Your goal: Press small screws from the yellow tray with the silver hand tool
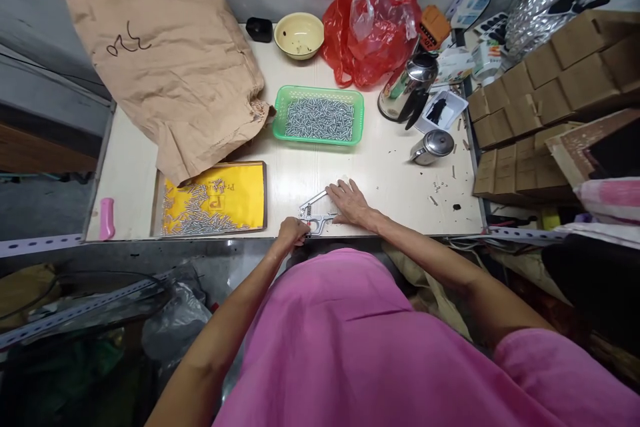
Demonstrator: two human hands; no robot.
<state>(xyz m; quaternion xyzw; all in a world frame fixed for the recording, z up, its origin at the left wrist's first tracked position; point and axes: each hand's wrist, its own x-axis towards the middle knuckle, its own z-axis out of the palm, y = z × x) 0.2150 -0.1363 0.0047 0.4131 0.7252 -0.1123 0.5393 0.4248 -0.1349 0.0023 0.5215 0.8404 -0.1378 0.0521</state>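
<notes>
A silver metal hand tool [323, 219] with a raised lever [314, 199] and a small spring lies at the table's front edge, between my hands. My left hand [293, 232] is closed in a pinch at the tool's left end; whatever its fingertips hold is too small to make out. My right hand [349, 203] rests at the tool's right side with fingers spread, touching the lever's end, its thumb near the lower arm. To the left, a shallow tray with a yellow lining [245, 193] contains many small metal pins [203, 219]. Behind the tool stands a green basket [319, 141] full of similar pins.
A large brown paper bag [175, 73] leans over the tray. A pink handle [107, 219] lies far left. At the back are a cream bowl [299, 35] and red plastic bags [370, 33]. A steel kettle [409, 87], metal pot [433, 147] and stacked cartons [545, 93] stand right.
</notes>
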